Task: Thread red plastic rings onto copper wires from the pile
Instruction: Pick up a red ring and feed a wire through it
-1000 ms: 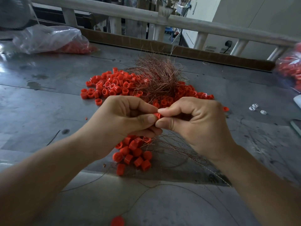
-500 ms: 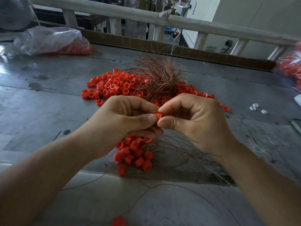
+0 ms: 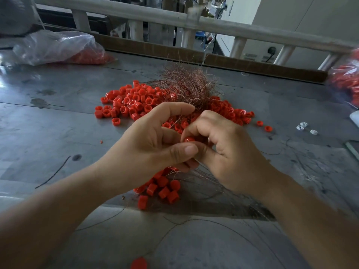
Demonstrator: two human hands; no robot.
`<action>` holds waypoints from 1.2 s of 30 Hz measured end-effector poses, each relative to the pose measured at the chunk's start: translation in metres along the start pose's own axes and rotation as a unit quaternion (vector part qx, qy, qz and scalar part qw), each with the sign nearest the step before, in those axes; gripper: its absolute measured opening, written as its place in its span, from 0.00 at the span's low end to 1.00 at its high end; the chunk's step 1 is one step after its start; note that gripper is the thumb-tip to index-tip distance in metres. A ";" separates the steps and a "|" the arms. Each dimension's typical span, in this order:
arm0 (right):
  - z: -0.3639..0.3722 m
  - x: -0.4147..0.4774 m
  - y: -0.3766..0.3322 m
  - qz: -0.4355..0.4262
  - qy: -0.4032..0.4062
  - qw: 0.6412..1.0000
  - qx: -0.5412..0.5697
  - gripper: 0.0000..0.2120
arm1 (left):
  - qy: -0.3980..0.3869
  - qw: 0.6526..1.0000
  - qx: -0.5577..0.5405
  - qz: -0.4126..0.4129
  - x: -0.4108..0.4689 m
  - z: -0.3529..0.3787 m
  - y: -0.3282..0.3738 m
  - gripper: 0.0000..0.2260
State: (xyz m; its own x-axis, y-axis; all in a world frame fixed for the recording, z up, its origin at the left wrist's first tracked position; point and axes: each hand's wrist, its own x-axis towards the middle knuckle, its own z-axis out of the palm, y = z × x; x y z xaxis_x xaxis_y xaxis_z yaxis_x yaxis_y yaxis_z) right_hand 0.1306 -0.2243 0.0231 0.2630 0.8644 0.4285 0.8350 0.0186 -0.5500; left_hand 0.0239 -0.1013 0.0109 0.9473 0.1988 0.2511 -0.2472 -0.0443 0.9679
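A loose pile of red plastic rings lies on the grey table, with a tuft of copper wires standing up from its middle. My left hand and my right hand meet just in front of the pile. One red ring shows between my right fingers and my left thumb tip. My left index finger is stretched out over it. Below my hands hangs a cluster of threaded red rings, with thin wires trailing right under my right wrist.
A clear plastic bag of red rings lies at the back left, another bag at the right edge. Small white parts sit right of the pile. A single red ring lies near the front edge. A railing runs behind the table.
My left index finger has lifted and straightened out. My right hand has rolled so its fingers curl downward, and the red ring between the fingertips shows more fully.
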 end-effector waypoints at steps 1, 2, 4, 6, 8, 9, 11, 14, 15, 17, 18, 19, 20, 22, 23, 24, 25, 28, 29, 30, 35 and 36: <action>0.001 -0.001 -0.002 -0.002 0.004 1.000 -0.003 0.04 | -0.004 1.000 -0.004 0.002 -0.001 0.000 0.000 0.25; 0.002 -0.001 -0.004 -0.006 0.010 1.000 -0.005 0.04 | -0.009 1.000 -0.009 0.003 -0.001 -0.001 0.000 0.25; 0.004 -0.002 -0.006 -0.012 0.020 1.000 -0.009 0.03 | -0.024 0.999 -0.018 0.010 -0.002 -0.002 0.000 0.25; 0.005 -0.002 -0.006 -0.013 0.027 0.999 -0.016 0.03 | -0.031 0.999 -0.015 0.015 -0.003 -0.003 0.000 0.24; 0.006 -0.002 -0.005 -0.009 0.031 0.999 -0.007 0.02 | -0.021 1.000 -0.013 0.014 -0.002 -0.004 0.000 0.24; 0.005 -0.001 -0.006 -0.006 0.036 0.999 0.007 0.02 | -0.019 1.000 -0.020 0.014 -0.002 -0.004 0.000 0.24; 0.004 -0.001 -0.005 -0.007 0.052 0.998 0.033 0.03 | -0.025 0.999 -0.039 0.012 -0.001 -0.007 0.002 0.24; 0.004 -0.001 -0.004 -0.023 0.067 0.996 0.047 0.09 | -0.013 0.999 -0.044 -0.001 0.000 -0.010 0.003 0.21; 0.004 0.000 -0.003 -0.018 0.065 0.996 0.053 0.13 | -0.004 0.999 -0.040 -0.003 0.001 -0.011 0.003 0.21; 0.004 0.000 0.000 0.014 0.047 0.996 0.077 0.19 | 0.004 0.999 -0.044 -0.001 0.002 -0.012 0.004 0.20; 0.003 0.001 0.000 0.032 0.034 0.995 0.094 0.19 | 0.007 0.998 -0.054 0.002 0.002 -0.013 0.005 0.20; 0.002 0.001 0.001 0.047 0.022 0.992 0.112 0.18 | 0.010 0.998 -0.068 0.005 0.002 -0.014 0.007 0.20; 0.001 0.002 0.002 0.057 0.013 0.989 0.134 0.15 | 0.014 0.996 -0.082 0.010 0.002 -0.016 0.008 0.19; -0.001 0.002 0.002 0.059 0.008 0.986 0.157 0.08 | 0.031 0.995 -0.098 0.018 0.003 -0.019 0.010 0.17; -0.002 0.002 0.002 0.054 0.010 0.987 0.150 0.05 | 0.044 0.994 -0.100 0.016 0.004 -0.021 0.010 0.15; -0.003 0.002 0.002 0.049 0.013 0.989 0.141 0.03 | 0.054 0.993 -0.101 0.013 0.005 -0.022 0.009 0.13; -0.004 0.002 0.001 0.049 0.015 0.990 0.132 0.02 | 0.059 0.993 -0.105 0.009 0.005 -0.023 0.010 0.12; -0.009 0.001 0.002 0.056 0.021 0.993 0.099 0.05 | 0.051 0.993 -0.110 0.004 0.005 -0.023 0.010 0.15; -0.010 0.001 0.003 0.058 0.027 0.994 0.083 0.07 | 0.052 0.993 -0.108 0.005 0.005 -0.023 0.010 0.14; -0.012 0.002 0.004 0.060 0.032 0.995 0.070 0.08 | 0.062 0.993 -0.105 0.009 0.005 -0.023 0.011 0.12; -0.010 0.002 0.006 0.081 0.003 0.996 0.044 0.09 | 0.207 0.977 -0.049 0.016 0.009 -0.033 0.013 0.05; -0.008 0.001 0.006 0.089 -0.018 0.995 0.034 0.08 | 0.236 0.971 -0.031 0.008 0.009 -0.036 0.011 0.07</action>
State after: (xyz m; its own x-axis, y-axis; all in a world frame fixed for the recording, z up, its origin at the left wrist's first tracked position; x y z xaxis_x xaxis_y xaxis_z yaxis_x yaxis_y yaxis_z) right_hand 0.1400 -0.2272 0.0259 0.3860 0.8740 0.2952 0.7420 -0.1040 -0.6623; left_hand 0.0226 -0.0645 0.0237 0.7478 0.6263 0.2202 -0.2859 0.0044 0.9583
